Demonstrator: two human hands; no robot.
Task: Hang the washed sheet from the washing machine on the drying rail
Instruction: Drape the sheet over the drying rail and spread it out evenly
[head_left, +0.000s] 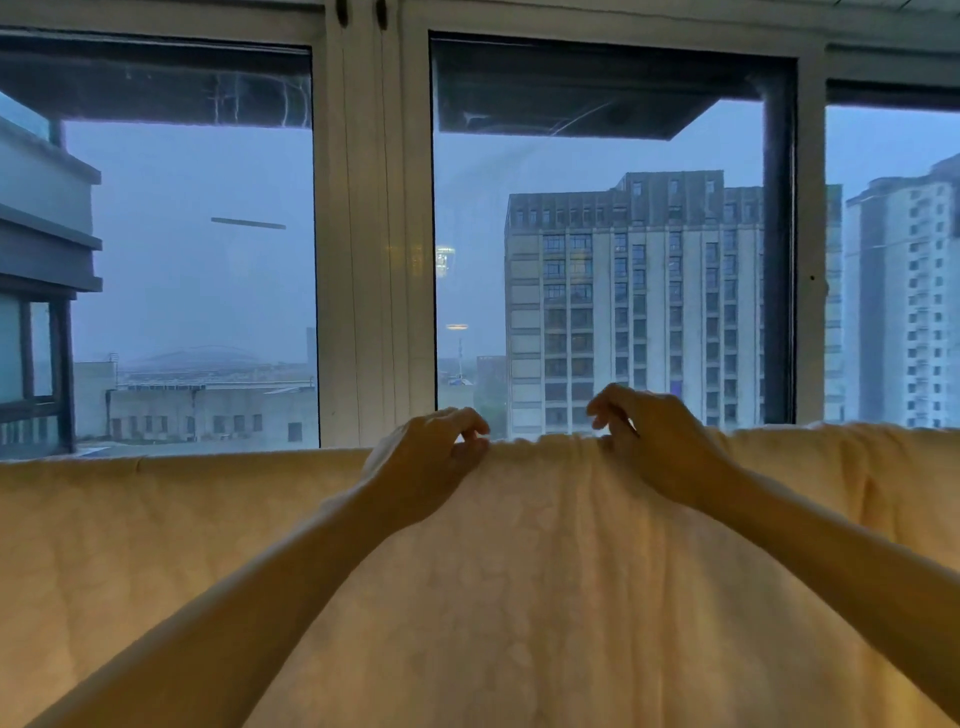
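Below the white centre post (374, 234) of the window, the pale yellow sheet (519, 597) hangs draped across the full width of view, with its top fold running level at the post's foot. The drying rail is presumably under that fold, but it is covered and cannot be confirmed.

The left hand (428, 462), just right of the post's foot, pinches the top fold with curled fingers. The right hand (657, 447), further right of the post, pinches the fold the same way. Between the hands the cloth is gathered into vertical pleats. Left of the post it lies flatter.

Assessment: the step in hand is spreading the bunched section. Keep both pinches on the fold and draw the hands apart along its line, not downward, so the damp cloth stays balanced and does not slide off.

Writing, brands, labels: none legible on the sheet, the window or the buildings outside.
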